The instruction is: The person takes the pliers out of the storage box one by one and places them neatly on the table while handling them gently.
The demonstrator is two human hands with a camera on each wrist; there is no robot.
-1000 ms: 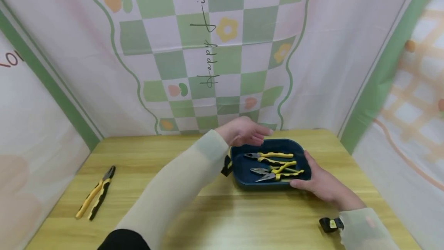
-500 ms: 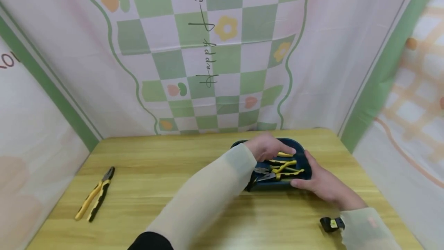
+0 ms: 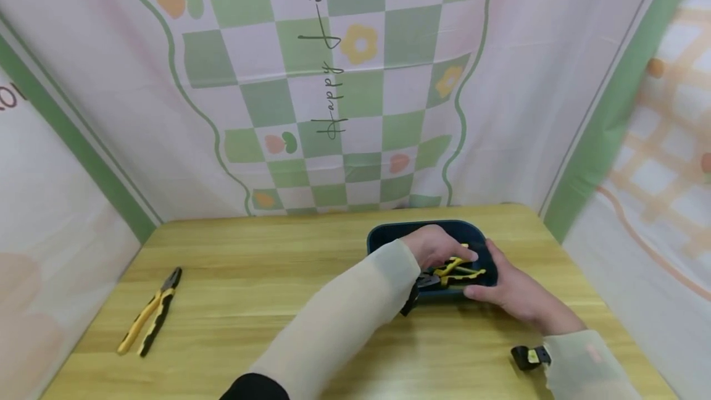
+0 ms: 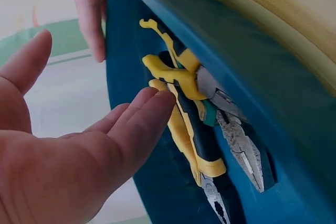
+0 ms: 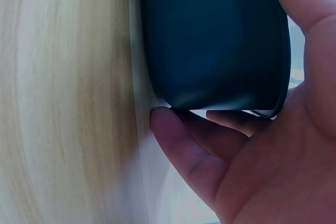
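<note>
Several pliers with yellow-and-black handles (image 4: 181,80) lie in a dark blue plastic bin (image 3: 383,238). My left hand (image 3: 436,247) reaches over the bin's left side into it. In the left wrist view its fingers are extended, the fingertips right at a yellow handle and the thumb held apart. My right hand (image 3: 516,294) grips the bin's right end, thumb on the near rim and fingers around the outer wall. In the head view the left hand and sleeve hide part of the pliers and the near left corner of the bin.
Another pair of pliers (image 3: 152,310) with yellow-and-black handles lies on the left of the wooden table (image 3: 266,264). A patterned curtain (image 3: 311,97) hangs behind the table, and more cloth hangs at both sides.
My left hand has moved from above the bin's far left rim, rightward and down, into the bin over the pliers. My right hand keeps its grip on the bin's end.
</note>
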